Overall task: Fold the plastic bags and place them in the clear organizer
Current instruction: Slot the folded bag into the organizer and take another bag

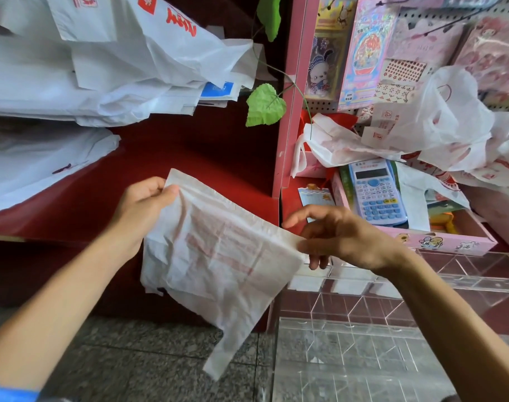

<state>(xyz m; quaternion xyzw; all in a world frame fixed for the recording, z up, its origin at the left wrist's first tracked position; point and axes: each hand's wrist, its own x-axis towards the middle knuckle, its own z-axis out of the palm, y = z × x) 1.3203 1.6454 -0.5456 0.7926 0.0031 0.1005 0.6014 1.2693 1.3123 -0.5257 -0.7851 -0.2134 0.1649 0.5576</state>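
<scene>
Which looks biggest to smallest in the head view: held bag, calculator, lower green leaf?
1. Held bag, largest by far, though it is also nearest the camera.
2. Calculator.
3. Lower green leaf.
Calculator and leaf look close; that ranking is unsure.

A dark red counter [189, 158] fills the left and centre, standing on a speckled grey stone floor [137, 361]. To the right rises a pink display rack [289, 111] with a white pegboard [450, 15] hung with pink cartoon stationery packs. Green paper leaves [265, 105] on a thin vine hang between counter and rack, in soft daylight.
</scene>
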